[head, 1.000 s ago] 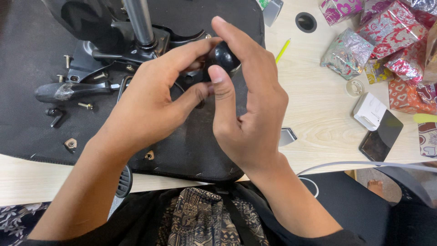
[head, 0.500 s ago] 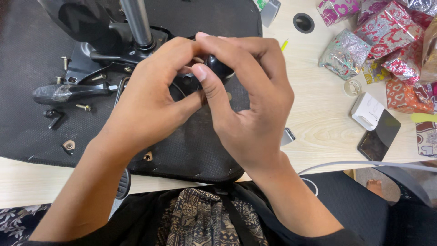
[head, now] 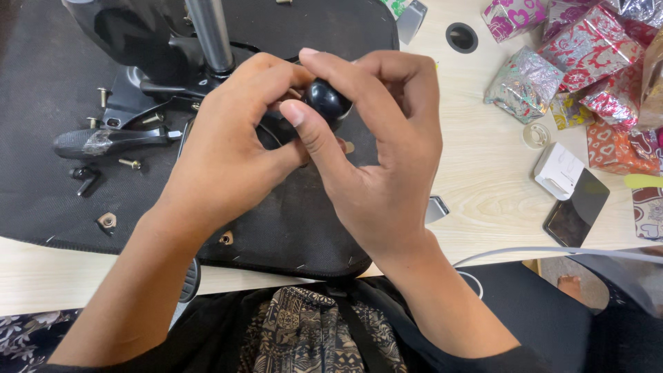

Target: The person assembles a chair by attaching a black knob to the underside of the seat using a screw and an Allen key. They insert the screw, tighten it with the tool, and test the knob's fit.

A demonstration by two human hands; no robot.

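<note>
While both hands meet over the upturned black fabric-covered chair seat (head: 311,228), they close together on a small round glossy black knob (head: 327,101) held between them, just above the seat's underside. The right hand (head: 376,173) pinches the knob with its thumb pressed against the near side and its fingers curled over the top. The left hand (head: 231,155) wraps in from the other side, its fingers bent around a dark part right beside the knob; what exactly that part is cannot be told, since the fingers hide most of it.

The seat lies bottom-up on a pale wooden table (head: 483,179). Behind the hands, a shiny metal cylinder column (head: 209,34) rises from a black metal mechanism plate (head: 148,86) fixed to the seat. A black lever handle (head: 110,141) sticks out to the left of that plate, and several small loose screws (head: 129,164) lie on the fabric near it.

To the right, well apart from the hands, sits a heap of crinkled foil-wrapped parcels in pink, red and silver (head: 573,62). Nearer the table's edge lie a small white box (head: 558,170) and, touching it, a dark flat phone (head: 577,208). A round black grommet hole (head: 461,36) shows in the tabletop above.
</note>
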